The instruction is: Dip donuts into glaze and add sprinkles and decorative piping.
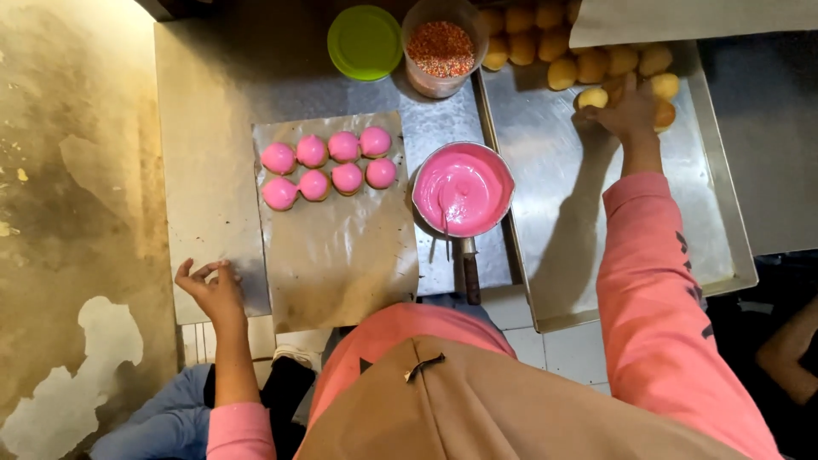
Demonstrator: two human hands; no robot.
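My right hand (629, 109) reaches to the far end of a large metal tray (596, 221) and closes on a plain round bun (593, 98) among several golden buns (588, 60). My left hand (213, 288) rests open on the near left corner of the steel table (204, 170), fingers spread, holding nothing. A small pot of pink glaze (463, 189) with a tool in it stands between the hands. Several pink-glazed buns (328, 166) lie in two rows on a sheet of paper (341, 247).
A clear tub of orange-red sprinkles (440, 49) and its green lid (365, 41) stand at the back of the table. A stained wall or floor lies to the left. Another person's arm (788, 349) shows at the right edge.
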